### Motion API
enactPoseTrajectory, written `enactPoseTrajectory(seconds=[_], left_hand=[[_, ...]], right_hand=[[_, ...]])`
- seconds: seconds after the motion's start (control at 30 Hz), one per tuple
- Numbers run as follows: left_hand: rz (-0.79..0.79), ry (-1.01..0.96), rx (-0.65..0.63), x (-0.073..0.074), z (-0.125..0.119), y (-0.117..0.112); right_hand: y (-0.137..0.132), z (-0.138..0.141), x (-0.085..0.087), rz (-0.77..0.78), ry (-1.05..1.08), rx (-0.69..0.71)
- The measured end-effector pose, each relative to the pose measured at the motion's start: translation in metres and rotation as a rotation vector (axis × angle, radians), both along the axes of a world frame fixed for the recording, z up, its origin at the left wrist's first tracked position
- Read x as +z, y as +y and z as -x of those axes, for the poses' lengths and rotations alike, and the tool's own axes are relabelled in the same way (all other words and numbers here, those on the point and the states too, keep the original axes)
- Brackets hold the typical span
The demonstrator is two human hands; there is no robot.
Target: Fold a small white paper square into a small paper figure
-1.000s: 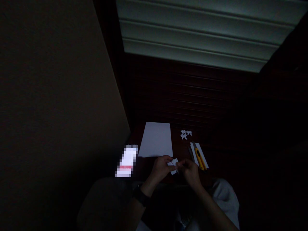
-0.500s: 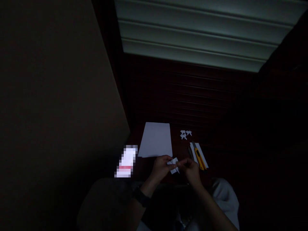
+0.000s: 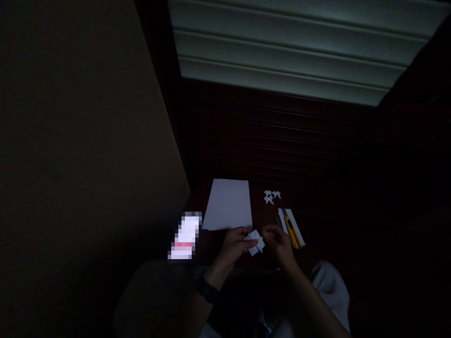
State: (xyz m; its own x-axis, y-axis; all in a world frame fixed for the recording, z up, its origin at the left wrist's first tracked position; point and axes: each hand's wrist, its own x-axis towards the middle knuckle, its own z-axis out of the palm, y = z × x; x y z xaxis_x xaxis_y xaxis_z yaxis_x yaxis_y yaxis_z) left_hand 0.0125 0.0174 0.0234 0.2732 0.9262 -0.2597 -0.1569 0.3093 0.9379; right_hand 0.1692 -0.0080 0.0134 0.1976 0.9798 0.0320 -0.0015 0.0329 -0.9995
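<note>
My left hand [image 3: 234, 244] pinches a small folded piece of white paper [image 3: 255, 247], its thumb lying across the front. Creases and pointed flaps show on the paper. Close by its right edge, my right hand [image 3: 278, 241] has its fingers curled together; whether the fingertips still touch the paper is too dark to tell. Several small folded white paper figures [image 3: 268, 199] sit in a cluster beyond my hands. To the right, a yellow utility knife [image 3: 293, 232] rests on a white paper strip [image 3: 299, 226].
A large white sheet [image 3: 229, 204] lies on the dark tabletop [image 3: 207, 239] at the back left. A bright phone [image 3: 185, 237], its screen blurred out, is at the left. A wall [image 3: 105, 141] rises on the left, and a slatted shutter [image 3: 282, 51] is behind.
My right fingers have shifted slightly up and right from the paper's middle toward its edge. More of the folded paper's face shows. My left hand keeps its pinch.
</note>
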Motion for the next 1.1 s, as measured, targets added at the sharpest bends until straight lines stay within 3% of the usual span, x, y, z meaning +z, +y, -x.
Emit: enactPoseTrajectory(seconds=[0.23,0.6,0.87,1.1], left_hand=[[-0.013,-0.039,0.005,0.005,-0.003,-0.001],[0.062,-0.181,-0.07,0.005,-0.001,-0.01],[0.071,-0.177,-0.07,-0.002,-0.004,-0.007],[0.049,-0.18,-0.074,-0.006,-0.008,-0.01]], right_hand=[[0.003,-0.003,0.005,-0.042,-0.091,0.083],[0.004,-0.004,-0.008,-0.099,-0.065,-0.118],[0.0,-0.002,-0.002,-0.053,-0.016,0.044],[0.0,0.003,-0.014,-0.088,-0.017,-0.116]])
